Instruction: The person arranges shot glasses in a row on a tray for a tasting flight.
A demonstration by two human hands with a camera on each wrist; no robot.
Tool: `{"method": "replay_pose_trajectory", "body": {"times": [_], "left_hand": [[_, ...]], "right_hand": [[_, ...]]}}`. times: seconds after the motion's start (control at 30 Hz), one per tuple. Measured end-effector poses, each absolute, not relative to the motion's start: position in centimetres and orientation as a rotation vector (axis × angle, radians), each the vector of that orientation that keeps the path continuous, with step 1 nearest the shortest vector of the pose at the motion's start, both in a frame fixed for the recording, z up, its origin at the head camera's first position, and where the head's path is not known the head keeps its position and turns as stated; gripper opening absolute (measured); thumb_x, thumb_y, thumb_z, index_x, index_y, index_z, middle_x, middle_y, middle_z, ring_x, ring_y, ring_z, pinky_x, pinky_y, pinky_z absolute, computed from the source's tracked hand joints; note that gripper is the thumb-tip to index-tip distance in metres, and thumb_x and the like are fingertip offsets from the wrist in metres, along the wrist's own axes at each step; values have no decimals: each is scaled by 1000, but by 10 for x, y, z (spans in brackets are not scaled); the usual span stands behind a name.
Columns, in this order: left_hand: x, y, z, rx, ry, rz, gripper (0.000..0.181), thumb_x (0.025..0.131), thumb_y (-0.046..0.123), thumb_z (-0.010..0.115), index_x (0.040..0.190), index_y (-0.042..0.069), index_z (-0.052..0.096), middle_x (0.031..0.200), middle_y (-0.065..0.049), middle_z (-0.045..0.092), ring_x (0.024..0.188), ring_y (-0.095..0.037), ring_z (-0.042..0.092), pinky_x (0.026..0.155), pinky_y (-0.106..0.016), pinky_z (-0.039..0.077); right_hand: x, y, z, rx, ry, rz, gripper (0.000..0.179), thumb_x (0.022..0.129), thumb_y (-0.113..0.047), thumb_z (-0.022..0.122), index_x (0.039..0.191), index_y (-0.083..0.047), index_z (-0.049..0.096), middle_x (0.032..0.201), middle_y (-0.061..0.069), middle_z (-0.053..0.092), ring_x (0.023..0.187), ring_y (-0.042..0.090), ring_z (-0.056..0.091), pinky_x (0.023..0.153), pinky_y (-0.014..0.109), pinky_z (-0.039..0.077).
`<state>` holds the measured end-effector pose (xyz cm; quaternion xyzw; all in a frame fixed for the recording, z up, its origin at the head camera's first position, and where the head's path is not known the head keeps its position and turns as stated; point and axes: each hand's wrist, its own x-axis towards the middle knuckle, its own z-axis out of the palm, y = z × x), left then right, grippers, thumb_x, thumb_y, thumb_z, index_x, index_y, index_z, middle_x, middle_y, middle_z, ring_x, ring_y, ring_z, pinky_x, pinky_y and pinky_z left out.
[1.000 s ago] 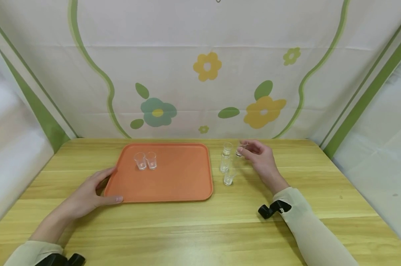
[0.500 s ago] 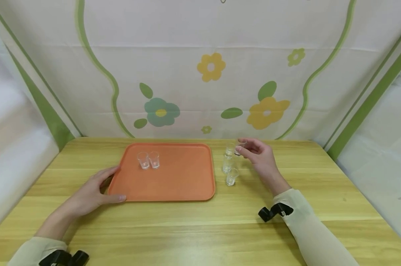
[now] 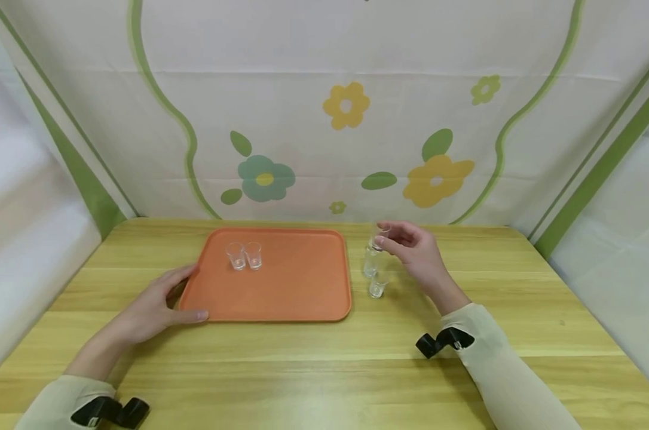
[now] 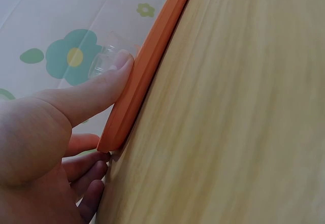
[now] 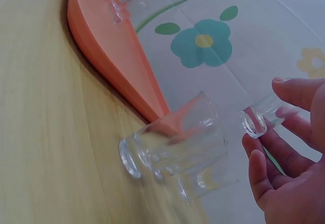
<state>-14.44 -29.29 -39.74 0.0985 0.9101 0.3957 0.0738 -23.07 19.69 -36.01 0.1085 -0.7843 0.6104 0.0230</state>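
Observation:
My left hand point(image 3: 149, 307) grips the near left corner of an orange tray point(image 3: 297, 292). In the left wrist view its thumb lies on the tray's rim, with the fingers round the corner. Two clear shot glasses point(image 3: 253, 257) stand upright side by side on the tray's left part. Right of the tray, my right hand point(image 3: 418, 251) pinches another shot glass point(image 5: 256, 120) between thumb and fingers, apart from the nearer ones in the right wrist view. Below it, a shot glass point(image 3: 371, 264) and a nearer one point(image 3: 377, 286) stand on the table; the held glass overlaps whatever is behind.
The wooden table point(image 3: 303, 376) runs back to a white cloth point(image 3: 281, 107) printed with flowers, with cloth at both sides too. A black wrist camera point(image 3: 445, 340) sits on the right sleeve, another point(image 3: 112, 412) on the left.
My right hand has moved slightly left with the shot glass, bringing it over the standing row. My left hand keeps its place on the tray; the whole view has shifted a little.

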Motion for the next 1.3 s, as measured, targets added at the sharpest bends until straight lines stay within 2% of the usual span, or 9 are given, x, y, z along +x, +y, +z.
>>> {"method": "replay_pose_trajectory", "body": {"times": [0.17,0.47,0.63,0.8,0.9,1.0,1.1,1.3], "left_hand": [[-144,-292,-397,298,2725,1199,106,89,30,88,167,-2,24,168,-37,24,153,-62,24,116,-78,29],[-143,-292,-398,293,2725,1198,105,89,29,88,167,-2,24,169,-36,24,153,-61,26,116,-76,31],[-143,-292,-399,296,2736,1172,105,89,31,87,167,-1,24,169,-35,26,152,-59,30,115,-72,34],[-142,-291,-398,297,2728,1182,106,89,30,87,167,-2,24,168,-36,25,151,-61,29,115,-75,33],[-142,-291,-398,302,2720,1197,106,89,29,88,167,-3,24,168,-37,24,151,-62,28,115,-77,32],[-143,-290,-397,307,2715,1206,105,89,29,87,167,-3,24,167,-37,24,151,-62,27,115,-77,31],[-143,-291,-397,309,2712,1211,105,89,29,87,167,-3,24,167,-37,25,151,-62,28,115,-77,31],[-143,-292,-398,306,2725,1192,105,90,29,87,167,-4,24,167,-37,25,151,-61,28,115,-76,32]], "right_hand": [[-230,189,-355,390,-2423,1901,44,99,-22,78,136,-1,68,105,-7,74,94,9,72,91,27,61],[-229,170,-349,463,-2438,1932,42,99,-18,78,136,-3,68,107,0,74,95,13,75,95,33,63],[-228,154,-347,477,-2454,1927,39,98,-19,79,134,-5,71,107,3,74,95,15,74,89,28,63],[-228,140,-347,468,-2479,1927,37,98,-22,79,132,-9,72,110,6,74,99,18,73,89,27,61],[-228,131,-347,479,-2501,1911,37,98,-23,79,133,-10,72,112,8,75,101,19,72,93,34,60],[-229,122,-350,501,-2514,1913,38,99,-24,78,133,-10,72,113,8,76,103,20,72,98,49,59],[-230,112,-353,527,-2513,1930,34,100,-22,77,131,-10,72,113,9,76,104,22,72,97,62,57],[-234,89,-358,542,-2518,1951,28,101,-20,75,129,-14,73,114,10,77,103,21,74,96,62,58]]}}
